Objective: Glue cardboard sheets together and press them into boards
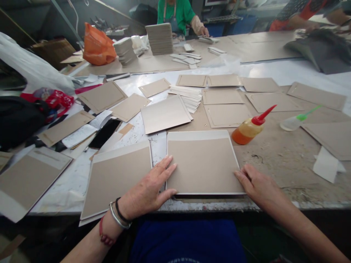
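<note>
A grey-brown cardboard panel [203, 164] with a pale strip along its far side lies flat at the table's front edge. My left hand [153, 184] rests on its left edge, fingers stretched and spread. At the right edge, my right hand [251, 179] has curled fingers, with the thumb and forefinger pinching the panel's border. To the left lies a similar panel [120, 175], partly covered by my left hand. Beyond my right hand, a squeeze bottle [246, 129] with amber liquid and a red nozzle stands tilted.
Several cardboard pieces [227, 115] are spread across the table. A clear bottle with a green tip [294, 121] lies right. Left are a black phone [105, 133], papers and an orange bag [98, 45]. A person in green [178, 16] works across the table; another is far right.
</note>
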Demonstrator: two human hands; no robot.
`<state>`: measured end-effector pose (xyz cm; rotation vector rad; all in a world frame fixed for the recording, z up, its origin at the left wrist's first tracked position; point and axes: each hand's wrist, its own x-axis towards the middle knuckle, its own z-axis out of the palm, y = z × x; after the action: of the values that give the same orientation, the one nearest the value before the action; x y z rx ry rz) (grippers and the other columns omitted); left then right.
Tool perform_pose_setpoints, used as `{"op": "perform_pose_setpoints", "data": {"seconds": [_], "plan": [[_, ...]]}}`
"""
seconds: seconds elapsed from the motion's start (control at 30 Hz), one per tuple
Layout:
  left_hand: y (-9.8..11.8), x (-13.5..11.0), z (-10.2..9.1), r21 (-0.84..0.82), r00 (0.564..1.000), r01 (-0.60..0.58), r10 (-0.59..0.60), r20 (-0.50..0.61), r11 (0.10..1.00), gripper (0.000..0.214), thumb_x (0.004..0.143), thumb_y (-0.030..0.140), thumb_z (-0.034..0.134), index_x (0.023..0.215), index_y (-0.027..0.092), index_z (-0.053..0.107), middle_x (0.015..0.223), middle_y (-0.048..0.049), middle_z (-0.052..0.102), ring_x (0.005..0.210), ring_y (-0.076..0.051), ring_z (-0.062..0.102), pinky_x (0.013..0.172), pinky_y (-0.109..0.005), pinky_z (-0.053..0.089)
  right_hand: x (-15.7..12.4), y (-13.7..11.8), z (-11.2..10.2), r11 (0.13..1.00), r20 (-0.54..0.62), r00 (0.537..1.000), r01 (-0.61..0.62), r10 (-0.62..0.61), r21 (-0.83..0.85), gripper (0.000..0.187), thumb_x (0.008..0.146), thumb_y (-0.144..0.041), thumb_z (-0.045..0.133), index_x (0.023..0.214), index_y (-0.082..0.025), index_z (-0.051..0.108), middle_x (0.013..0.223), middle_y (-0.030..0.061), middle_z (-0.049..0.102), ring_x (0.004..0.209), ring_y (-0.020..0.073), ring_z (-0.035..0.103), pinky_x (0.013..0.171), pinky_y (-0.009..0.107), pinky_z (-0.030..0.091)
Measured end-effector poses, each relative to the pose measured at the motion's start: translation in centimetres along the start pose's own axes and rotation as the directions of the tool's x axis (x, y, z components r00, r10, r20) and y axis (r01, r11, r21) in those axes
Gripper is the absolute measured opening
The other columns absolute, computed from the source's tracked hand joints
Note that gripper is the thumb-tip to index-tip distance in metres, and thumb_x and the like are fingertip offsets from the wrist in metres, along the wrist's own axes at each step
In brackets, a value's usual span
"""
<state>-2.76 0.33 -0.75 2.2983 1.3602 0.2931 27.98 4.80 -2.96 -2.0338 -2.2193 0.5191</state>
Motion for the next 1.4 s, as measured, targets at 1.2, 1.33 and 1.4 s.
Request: {"op": "perform_pose_setpoints", "data": {"seconds": [1.2, 1.33, 1.4], "plan": [[-1.8, 0.1, 1.2, 0.113, 0.99, -0.068, 0.081, -0.116, 0.991, 0.055, 0.083, 0.042, 0.047, 0.133, 0.027, 0.03, 0.142, -0.0072, 0.026, 0.126, -0.027, 0.034, 0.099, -0.046, 0.036, -0.2, -1.0, -2.2, 0.999, 0.133, 0.99, 0.046, -0.044, -0.015, 0.016, 0.088, -0.026, 0.038, 0.073, -0.02, 0.041, 0.066, 0.0014, 0.054, 0.064, 0.0157, 0.053, 0.056, 0.023, 0.029], [-2.1, 0.1, 1.4, 0.107, 0.993, -0.053, 0.064, -0.104, 0.993, 0.051, 0.083, 0.042, 0.047, 0.131, 0.033, 0.032, 0.143, -0.0037, 0.025, 0.125, -0.026, 0.035, 0.099, -0.046, 0.037, 0.3, -1.4, -3.2, 0.986, 0.191, 0.98, 0.087, -0.059, -0.143, 0.017, 0.087, -0.029, 0.039, 0.073, -0.02, 0.044, 0.068, 0.0031, 0.058, 0.063, 0.0173, 0.054, 0.054, 0.025, 0.026], [-2.3, 0.1, 1.4, 0.094, 0.993, -0.05, 0.06, -0.106, 0.994, 0.05, 0.083, 0.044, 0.048, 0.13, 0.034, 0.034, 0.142, -0.0029, 0.026, 0.125, -0.026, 0.035, 0.099, -0.046, 0.037, 0.5, -1.6, -3.6, 0.973, 0.219, 0.972, 0.127, -0.083, -0.192, 0.019, 0.087, -0.03, 0.039, 0.073, -0.02, 0.046, 0.07, 0.0037, 0.06, 0.064, 0.0185, 0.055, 0.053, 0.026, 0.025]]}}
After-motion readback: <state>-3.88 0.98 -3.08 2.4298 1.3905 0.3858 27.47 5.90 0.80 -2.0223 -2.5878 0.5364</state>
